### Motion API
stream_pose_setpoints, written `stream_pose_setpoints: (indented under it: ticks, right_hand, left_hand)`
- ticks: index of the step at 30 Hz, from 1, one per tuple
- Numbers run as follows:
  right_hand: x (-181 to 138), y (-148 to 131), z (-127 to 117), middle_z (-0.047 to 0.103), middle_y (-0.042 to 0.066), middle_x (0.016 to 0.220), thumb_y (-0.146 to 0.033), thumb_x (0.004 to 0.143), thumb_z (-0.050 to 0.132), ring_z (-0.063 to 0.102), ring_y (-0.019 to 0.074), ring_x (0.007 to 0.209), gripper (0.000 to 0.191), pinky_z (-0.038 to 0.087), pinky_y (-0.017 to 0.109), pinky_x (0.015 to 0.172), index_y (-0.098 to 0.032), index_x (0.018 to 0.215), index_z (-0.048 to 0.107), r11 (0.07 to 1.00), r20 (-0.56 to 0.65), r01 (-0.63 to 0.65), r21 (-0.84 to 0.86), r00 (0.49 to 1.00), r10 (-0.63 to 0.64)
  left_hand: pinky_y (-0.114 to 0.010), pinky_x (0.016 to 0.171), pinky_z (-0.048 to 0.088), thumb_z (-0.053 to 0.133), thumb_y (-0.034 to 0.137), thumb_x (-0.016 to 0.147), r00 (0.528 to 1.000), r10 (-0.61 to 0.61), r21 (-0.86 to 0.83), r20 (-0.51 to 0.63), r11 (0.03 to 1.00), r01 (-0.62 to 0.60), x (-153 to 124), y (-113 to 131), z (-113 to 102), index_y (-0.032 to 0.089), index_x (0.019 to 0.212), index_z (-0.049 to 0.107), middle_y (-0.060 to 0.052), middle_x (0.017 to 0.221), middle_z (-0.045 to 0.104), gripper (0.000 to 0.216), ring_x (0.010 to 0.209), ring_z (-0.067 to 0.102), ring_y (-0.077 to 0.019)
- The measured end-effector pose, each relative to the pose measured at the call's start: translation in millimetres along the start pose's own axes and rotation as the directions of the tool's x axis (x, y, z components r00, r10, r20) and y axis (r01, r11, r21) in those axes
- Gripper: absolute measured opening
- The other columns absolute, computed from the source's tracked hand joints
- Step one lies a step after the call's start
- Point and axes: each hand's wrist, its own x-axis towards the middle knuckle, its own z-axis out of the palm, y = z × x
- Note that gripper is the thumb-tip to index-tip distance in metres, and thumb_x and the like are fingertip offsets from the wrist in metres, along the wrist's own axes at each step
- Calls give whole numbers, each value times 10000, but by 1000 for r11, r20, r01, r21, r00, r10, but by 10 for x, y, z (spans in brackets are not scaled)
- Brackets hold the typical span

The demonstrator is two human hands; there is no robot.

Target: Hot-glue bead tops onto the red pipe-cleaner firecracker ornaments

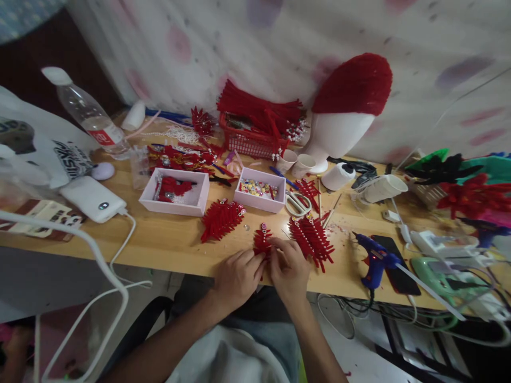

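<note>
Both of my hands meet at the table's front edge over a red fuzzy feather-shaped piece [262,238] with a pink gem at its tip and a row of white beads. My left hand [238,275] pinches its lower left side. On the other side, my right hand [289,268] has its fingers curled against the beaded middle. Fingers hide the lower part of the piece. Just right of my right hand lie similar red beaded pieces [311,239]. Another red bunch with gems [222,219] rests to the upper left.
Behind stand a pale box of gems [261,205], a box with red scraps [173,207], scissors [298,203] and a red basket [247,144]. A blue glue gun [375,259] lies at right by a phone [401,274]. A white head form [337,133] wears a red cap.
</note>
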Motion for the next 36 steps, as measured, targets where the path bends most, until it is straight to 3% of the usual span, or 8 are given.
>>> stream_pose_setpoints:
  ticks: [5, 12, 17, 27, 30, 33, 34, 36]
  right_hand:
    - [2, -41, 13, 663, 60, 896, -137, 912, 504, 612, 187, 851, 248, 510, 322, 748, -201, 1050, 700, 1000, 70, -8, 9, 998, 7]
    - [-18, -36, 9, 667, 63, 905, -124, 905, 491, 592, 200, 878, 273, 502, 345, 763, -183, 1094, 679, 1000, 24, 26, 14, 999, -26]
    - [-21, -28, 26, 655, 58, 846, -122, 905, 484, 582, 205, 846, 274, 495, 344, 732, -175, 1078, 689, 1000, 66, 27, -6, 997, -26]
    - [-106, -126, -119, 689, 54, 959, -94, 898, 521, 606, 203, 890, 278, 487, 344, 781, -209, 1122, 640, 994, -53, 99, 36, 994, -97]
    - [-255, -220, -281, 676, 54, 963, -103, 900, 548, 613, 186, 861, 230, 472, 314, 744, -213, 1079, 641, 995, -87, 53, 84, 995, -46]
    - [-476, -299, -490, 598, 33, 817, -192, 918, 568, 564, 162, 747, 66, 416, 283, 644, -206, 909, 632, 970, -83, -33, 241, 995, 55]
    - [-558, -316, -568, 550, 19, 751, -244, 928, 569, 530, 155, 703, 107, 383, 277, 611, -205, 837, 610, 945, -80, -59, 322, 993, 89]
    - [-724, -327, -731, 448, -5, 652, -365, 938, 566, 456, 142, 632, 260, 323, 273, 571, -206, 732, 562, 848, -21, -147, 509, 983, 183]
  left_hand:
    - [-315, 669, 484, 583, 197, 930, 998, -11, -12, 56, 1000, 11, -4, -9, -3, 215, 1029, 704, -28, 821, 696, 157, 769, 653, -204]
    - [-305, 683, 471, 549, 213, 956, 998, -19, -27, 66, 999, 21, 1, 4, -20, 220, 1028, 700, -36, 857, 707, 168, 789, 655, -197]
    - [-310, 676, 462, 540, 219, 961, 997, -21, -4, 68, 1000, 21, 4, 3, -18, 212, 1003, 704, -38, 829, 700, 170, 769, 652, -198]
    - [-309, 640, 439, 499, 239, 982, 1000, -18, -27, -17, 999, 17, -16, 16, -3, 200, 953, 711, -42, 769, 685, 217, 717, 640, -201]
    - [-307, 680, 443, 483, 247, 986, 997, -62, -164, -49, 985, 53, 4, 19, -33, 191, 1009, 722, -55, 796, 697, 246, 754, 643, -201]
    - [-294, 756, 454, 492, 280, 973, 957, -291, -518, -15, 821, 241, 50, 36, -152, 189, 967, 730, -64, 866, 704, 255, 837, 645, -189]
    - [-278, 732, 453, 505, 305, 962, 915, -402, -655, 33, 683, 324, 68, 43, -216, 183, 918, 727, -57, 830, 685, 257, 805, 633, -174]
    - [-227, 572, 394, 560, 365, 914, 782, -589, -859, 203, 277, 432, 98, 59, -371, 165, 840, 705, -6, 666, 567, 257, 605, 524, -115]
